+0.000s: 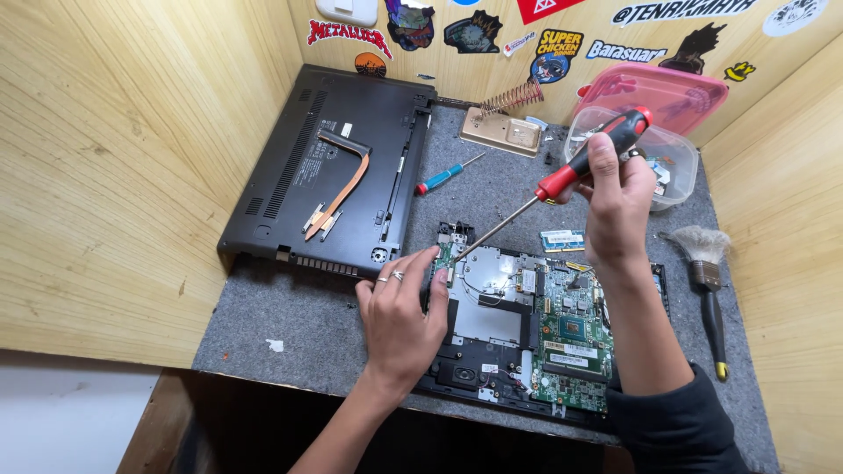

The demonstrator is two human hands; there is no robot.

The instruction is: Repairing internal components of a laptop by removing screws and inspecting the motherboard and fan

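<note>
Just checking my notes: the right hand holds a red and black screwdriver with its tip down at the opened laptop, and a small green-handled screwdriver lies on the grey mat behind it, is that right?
Not quite. The head view shows the small screwdriver on the grey mat has a blue handle with a red end, not green. The rest stands: the right hand holds the red and black screwdriver, tip at the opened laptop.

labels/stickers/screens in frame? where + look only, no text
Wall stickers: row along the back wooden wall, mixed shapes, red, yellow, black, white.
White label: on the black laptop bottom cover, leaning at back left, rectangular.
Memory module label: on the grey mat, left of the right hand, small pale strip.
Board labels: white strips on the green motherboard, front right.
No screens.
</note>
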